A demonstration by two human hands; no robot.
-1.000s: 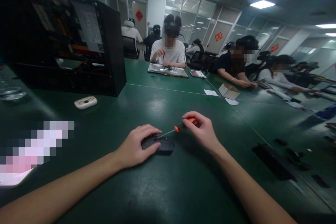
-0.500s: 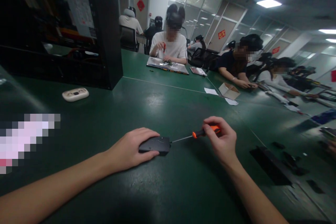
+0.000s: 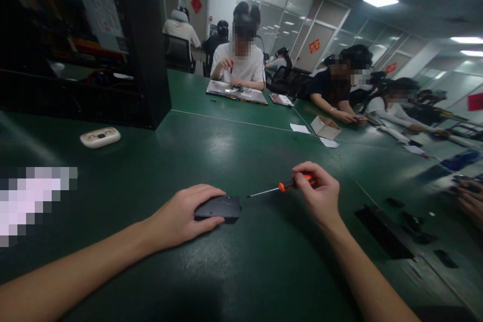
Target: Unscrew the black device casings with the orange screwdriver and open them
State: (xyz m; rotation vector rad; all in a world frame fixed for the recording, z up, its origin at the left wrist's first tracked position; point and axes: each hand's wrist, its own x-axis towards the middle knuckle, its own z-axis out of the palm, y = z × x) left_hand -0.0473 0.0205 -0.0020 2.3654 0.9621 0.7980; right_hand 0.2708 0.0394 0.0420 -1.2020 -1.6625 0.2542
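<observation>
My left hand [image 3: 194, 210] grips a small black box-shaped part [image 3: 222, 210] lying on the green tabletop, thumb along the near side and fingers over the far side. A small knob sticks out of the part's right end. In my right hand [image 3: 319, 188] is a screwdriver [image 3: 289, 186] with an orange and black handle, closed between thumb and fingers. Its thin metal shaft points left, and the tip hangs just right of the black part, apart from it.
An open black computer case [image 3: 141, 50] stands at the back left, with a cream earbud case [image 3: 100, 138] before it. A long black piece [image 3: 385, 231] and smaller parts lie at the right. A small cardboard box [image 3: 325, 127] sits farther back. Across the table a person [image 3: 241, 60] works on a flat panel.
The screwdriver's tip has come away from the right end of the black part, rising slightly. My left hand keeps its grip. The whole view has shifted a little.
</observation>
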